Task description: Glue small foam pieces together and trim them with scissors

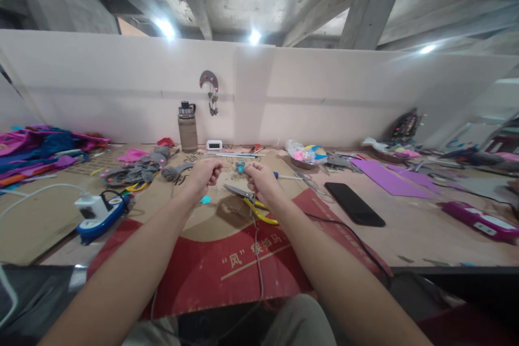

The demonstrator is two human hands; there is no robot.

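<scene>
My right hand (263, 179) pinches a small grey and teal felt flower (240, 168) at its fingertips, a little above the cardboard. To its left, my left hand (205, 177) is closed with the fingertips together; whatever it may hold is too small to make out. Yellow-handled scissors (255, 206) lie with their blades apart, just below and partly behind my right hand. A teal felt piece (206, 199) rests on the cardboard (211, 227) near my left wrist. Beside my right hand lies a blue and white stick-like tool (287, 176), partly hidden.
A water bottle (187, 127) and a small white clock (214, 145) stand along the partition. Grey felt pieces (140, 167) and a blue power strip (103, 219) are on the left. On the right lie a black phone (353, 203), purple sheets (391, 177) and a magenta device (480, 220).
</scene>
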